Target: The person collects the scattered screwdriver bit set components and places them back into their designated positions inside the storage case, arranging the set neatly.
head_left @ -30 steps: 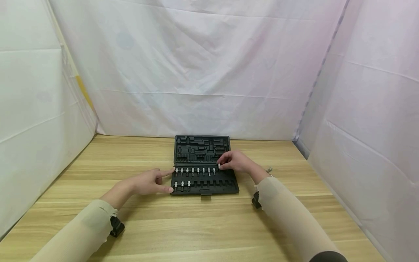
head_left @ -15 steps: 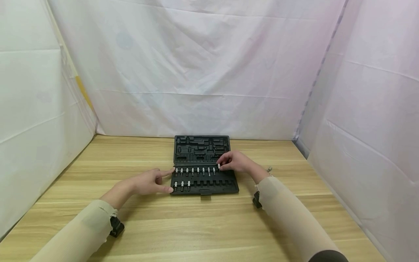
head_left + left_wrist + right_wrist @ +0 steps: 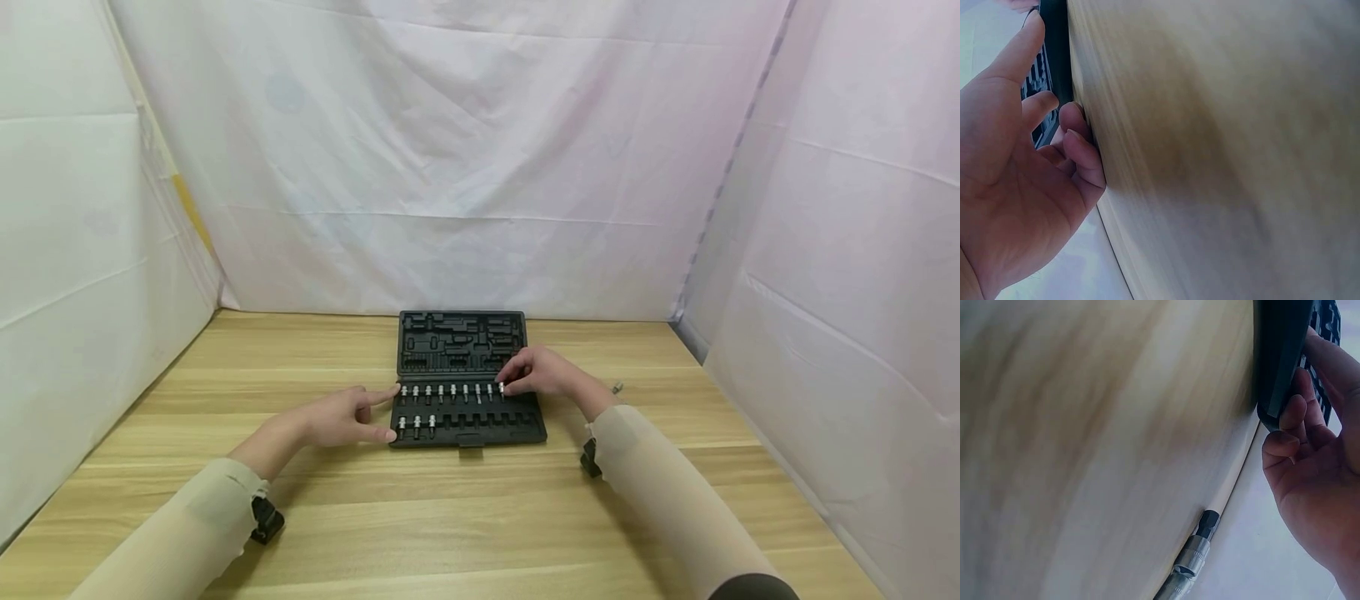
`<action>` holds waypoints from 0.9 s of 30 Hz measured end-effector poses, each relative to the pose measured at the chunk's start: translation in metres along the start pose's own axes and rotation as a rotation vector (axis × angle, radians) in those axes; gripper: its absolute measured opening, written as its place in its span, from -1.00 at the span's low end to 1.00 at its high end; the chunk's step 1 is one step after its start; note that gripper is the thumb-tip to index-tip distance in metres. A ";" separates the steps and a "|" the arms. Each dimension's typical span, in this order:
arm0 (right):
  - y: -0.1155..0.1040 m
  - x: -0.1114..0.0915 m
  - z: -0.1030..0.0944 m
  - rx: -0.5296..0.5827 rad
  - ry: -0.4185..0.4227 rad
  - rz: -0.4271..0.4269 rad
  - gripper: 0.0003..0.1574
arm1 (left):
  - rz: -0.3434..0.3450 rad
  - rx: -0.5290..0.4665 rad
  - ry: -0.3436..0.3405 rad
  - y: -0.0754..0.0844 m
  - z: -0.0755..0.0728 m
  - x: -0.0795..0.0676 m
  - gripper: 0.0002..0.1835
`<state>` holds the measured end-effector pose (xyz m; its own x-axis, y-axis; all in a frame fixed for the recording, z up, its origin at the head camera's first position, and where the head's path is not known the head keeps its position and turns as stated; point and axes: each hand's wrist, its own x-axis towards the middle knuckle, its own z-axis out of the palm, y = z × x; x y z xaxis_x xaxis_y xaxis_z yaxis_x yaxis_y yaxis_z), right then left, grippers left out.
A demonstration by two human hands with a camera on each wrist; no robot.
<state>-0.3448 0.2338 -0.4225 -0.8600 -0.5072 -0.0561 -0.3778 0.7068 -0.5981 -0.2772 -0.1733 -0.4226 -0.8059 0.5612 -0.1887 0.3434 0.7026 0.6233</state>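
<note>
A black socket case [image 3: 489, 438] lies open on the wooden table, its lid leaning back. Silver bit sockets fill most of the back row, and three more [image 3: 417, 423] stand at the left of the front row. My right hand [image 3: 543, 372] pinches a bit socket [image 3: 502, 388] between thumb and index finger at the right of the back row, level with its neighbours. My left hand [image 3: 341, 418] touches the case's left edge with extended index finger and thumb. In the left wrist view its other fingers [image 3: 1085, 156] are curled near the tabletop.
Loose bit sockets lie on the table right of the case, partly behind the right wrist in the head view; the right wrist view shows them [image 3: 1191, 556] close up. A white sheet [image 3: 450, 167] hangs along the table's back, with more at both sides.
The bit socket in my right hand has moved down into line with the back row, the fingers staying on it. My left hand keeps its place at the case edge.
</note>
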 end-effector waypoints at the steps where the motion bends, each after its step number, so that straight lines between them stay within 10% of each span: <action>1: 0.000 0.000 0.000 -0.002 -0.003 -0.001 -0.77 | 0.000 0.001 0.000 0.000 0.000 0.000 0.02; 27: -0.006 0.005 -0.007 -0.085 0.017 0.001 -0.47 | 0.007 0.006 0.002 -0.003 0.001 0.001 0.03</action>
<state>-0.3493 0.2307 -0.4134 -0.8660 -0.4982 -0.0427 -0.4038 0.7471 -0.5280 -0.2783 -0.1745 -0.4247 -0.8044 0.5651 -0.1833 0.3516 0.7015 0.6199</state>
